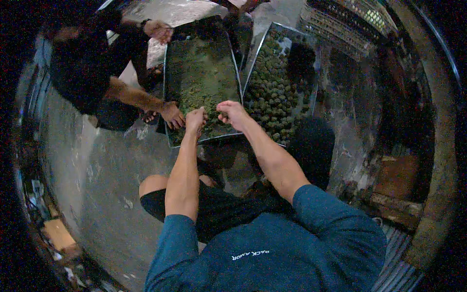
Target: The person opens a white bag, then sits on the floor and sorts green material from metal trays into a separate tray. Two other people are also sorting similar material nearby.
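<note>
Both my hands are over the near end of a metal-rimmed tray (202,69) spread with loose, crumbly greenish-brown material (204,87). My left hand (196,119) is curled near the front rim; the image is too grainy to show what its fingers enclose. A short gap to the right, my right hand (231,113) has thumb and fingers bent toward each other. Something dark shows between those fingertips, perhaps a bit of the material, but I cannot make it out. Touching this tray on the right is a second tray (316,87) with many rounded, dark greenish balls (273,102).
At the left, a person in dark clothes (84,69) has one hand (173,115) at the tray near my left hand and another hand (158,31) by its far corner. Slatted crates (339,29) stand at the back right. A brown box (58,233) lies at the lower left.
</note>
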`<action>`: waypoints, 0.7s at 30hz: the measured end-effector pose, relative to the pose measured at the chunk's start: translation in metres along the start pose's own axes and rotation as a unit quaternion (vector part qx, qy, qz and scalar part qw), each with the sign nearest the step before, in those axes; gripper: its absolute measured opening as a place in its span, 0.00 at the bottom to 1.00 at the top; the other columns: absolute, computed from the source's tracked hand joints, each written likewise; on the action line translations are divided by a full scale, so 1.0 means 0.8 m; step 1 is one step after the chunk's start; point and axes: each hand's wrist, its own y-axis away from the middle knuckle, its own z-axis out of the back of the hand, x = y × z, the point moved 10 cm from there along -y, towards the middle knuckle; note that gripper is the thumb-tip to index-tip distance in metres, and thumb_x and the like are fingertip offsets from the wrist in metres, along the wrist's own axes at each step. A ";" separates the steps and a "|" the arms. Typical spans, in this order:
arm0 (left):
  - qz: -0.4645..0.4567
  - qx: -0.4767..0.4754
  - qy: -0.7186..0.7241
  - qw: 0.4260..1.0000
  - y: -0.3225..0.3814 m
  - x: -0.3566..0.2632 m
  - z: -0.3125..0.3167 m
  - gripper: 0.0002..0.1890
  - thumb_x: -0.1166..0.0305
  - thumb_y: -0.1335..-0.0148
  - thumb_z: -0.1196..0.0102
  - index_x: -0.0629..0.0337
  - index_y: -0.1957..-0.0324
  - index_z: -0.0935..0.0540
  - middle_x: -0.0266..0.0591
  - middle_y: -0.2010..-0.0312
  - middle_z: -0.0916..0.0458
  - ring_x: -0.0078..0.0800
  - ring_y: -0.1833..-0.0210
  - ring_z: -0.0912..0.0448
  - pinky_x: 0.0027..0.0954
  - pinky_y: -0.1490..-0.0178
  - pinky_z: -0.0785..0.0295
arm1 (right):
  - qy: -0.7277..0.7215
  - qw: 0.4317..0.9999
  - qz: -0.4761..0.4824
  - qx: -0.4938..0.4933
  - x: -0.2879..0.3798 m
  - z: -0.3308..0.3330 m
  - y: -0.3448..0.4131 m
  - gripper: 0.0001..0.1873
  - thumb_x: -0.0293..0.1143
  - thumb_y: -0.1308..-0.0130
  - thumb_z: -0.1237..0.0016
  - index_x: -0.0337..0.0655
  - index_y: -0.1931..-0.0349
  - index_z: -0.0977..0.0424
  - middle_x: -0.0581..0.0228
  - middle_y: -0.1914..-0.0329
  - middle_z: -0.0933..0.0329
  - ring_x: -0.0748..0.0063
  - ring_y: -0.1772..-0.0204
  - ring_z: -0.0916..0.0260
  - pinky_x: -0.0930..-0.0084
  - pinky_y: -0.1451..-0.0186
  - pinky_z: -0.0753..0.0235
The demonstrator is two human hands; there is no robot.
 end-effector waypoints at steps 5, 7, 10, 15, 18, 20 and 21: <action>0.053 -0.039 0.039 0.997 -0.009 0.022 -0.022 0.23 0.55 0.36 0.62 0.64 0.74 0.24 0.39 0.83 0.27 0.27 0.86 0.32 0.30 0.83 0.40 | 0.318 0.914 0.252 -0.017 0.035 -0.033 0.010 0.16 0.32 0.42 0.54 0.32 0.56 0.28 0.56 0.62 0.24 0.63 0.63 0.26 0.70 0.58 0.28; 0.043 -0.075 0.073 0.994 -0.018 0.038 -0.023 0.23 0.55 0.36 0.63 0.66 0.73 0.25 0.41 0.81 0.26 0.29 0.82 0.29 0.33 0.80 0.37 | 0.413 0.871 0.267 -0.006 0.026 -0.048 0.012 0.18 0.30 0.45 0.55 0.35 0.52 0.29 0.47 0.59 0.27 0.50 0.54 0.30 0.64 0.50 0.31; -0.043 -0.069 -0.071 0.994 -0.034 0.037 -0.029 0.21 0.58 0.37 0.60 0.69 0.69 0.25 0.47 0.75 0.24 0.32 0.72 0.26 0.36 0.70 0.34 | 0.493 0.840 0.224 -0.013 0.008 -0.049 -0.004 0.15 0.31 0.46 0.55 0.35 0.59 0.27 0.48 0.60 0.27 0.50 0.55 0.30 0.64 0.52 0.31; -0.007 -0.065 -0.035 0.997 -0.027 0.037 -0.022 0.21 0.57 0.40 0.54 0.70 0.72 0.25 0.44 0.79 0.25 0.31 0.75 0.26 0.35 0.70 0.34 | 0.477 0.867 0.144 -0.011 -0.021 -0.019 -0.040 0.13 0.35 0.47 0.54 0.33 0.68 0.28 0.48 0.66 0.26 0.50 0.59 0.29 0.63 0.55 0.30; 0.095 -0.049 0.090 0.990 -0.007 0.034 -0.010 0.20 0.57 0.40 0.52 0.69 0.75 0.25 0.42 0.83 0.26 0.31 0.79 0.28 0.34 0.71 0.34 | 0.273 0.957 0.083 -0.049 -0.025 0.031 -0.042 0.08 0.29 0.43 0.53 0.36 0.64 0.31 0.62 0.75 0.27 0.76 0.77 0.28 0.76 0.78 0.30; 0.111 -0.072 0.112 0.985 0.030 0.030 0.004 0.21 0.56 0.40 0.53 0.68 0.78 0.25 0.41 0.84 0.27 0.30 0.80 0.30 0.35 0.72 0.36 | 0.256 0.957 0.099 -0.093 -0.016 0.055 -0.014 0.14 0.40 0.43 0.50 0.36 0.72 0.28 0.66 0.79 0.28 0.80 0.77 0.33 0.77 0.76 0.32; 0.115 -0.109 0.113 0.981 0.046 0.025 0.017 0.22 0.56 0.40 0.53 0.67 0.79 0.25 0.40 0.85 0.27 0.30 0.80 0.31 0.35 0.73 0.37 | 0.252 0.960 0.071 -0.094 -0.015 0.062 -0.002 0.18 0.45 0.43 0.50 0.36 0.76 0.28 0.68 0.77 0.27 0.79 0.77 0.34 0.76 0.74 0.32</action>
